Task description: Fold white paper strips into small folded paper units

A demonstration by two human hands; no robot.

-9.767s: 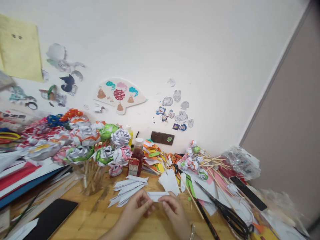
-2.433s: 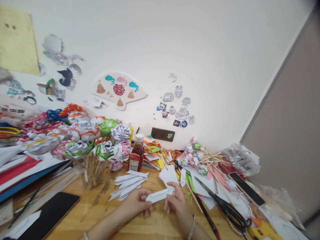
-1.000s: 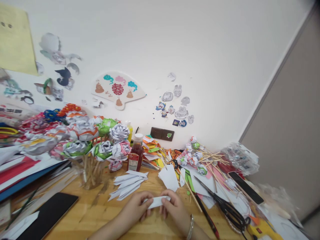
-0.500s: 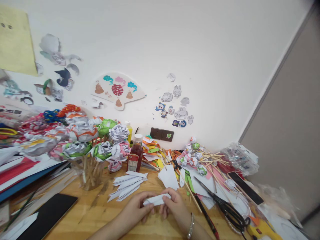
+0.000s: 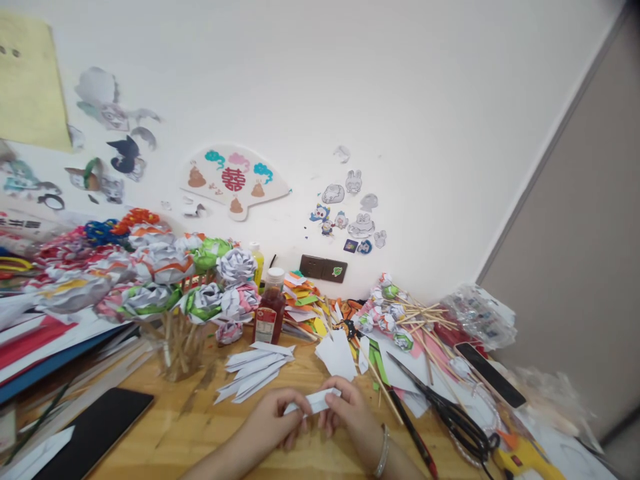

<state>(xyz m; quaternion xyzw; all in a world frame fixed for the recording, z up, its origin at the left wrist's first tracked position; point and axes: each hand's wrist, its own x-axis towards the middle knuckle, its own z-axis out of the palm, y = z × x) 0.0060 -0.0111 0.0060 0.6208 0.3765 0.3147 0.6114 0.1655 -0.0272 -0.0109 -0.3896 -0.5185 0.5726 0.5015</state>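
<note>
A small folded strip of white paper (image 5: 318, 401) is pinched between my two hands above the wooden table (image 5: 200, 427). My left hand (image 5: 280, 417) grips its left end, with the index finger curled over the top. At the other end, my right hand (image 5: 350, 410) presses the paper under its thumb; a bracelet (image 5: 383, 453) circles that wrist. Just beyond my left hand lies a pile of folded white paper pieces (image 5: 257, 370). Flat white sheets (image 5: 337, 355) rest beyond my right hand.
Paper flowers on sticks (image 5: 165, 293) stand in a clear container at left, beside a red-brown bottle (image 5: 269, 310). A black phone (image 5: 95, 433) lies at front left. On the right are black scissors (image 5: 457, 420), a red-black pen (image 5: 413, 433), a second phone (image 5: 490, 375) and a yellow tool (image 5: 525, 460).
My left index finger has curled over the top of the paper strip, covering more of its left end. My right hand keeps nearly the same hold.
</note>
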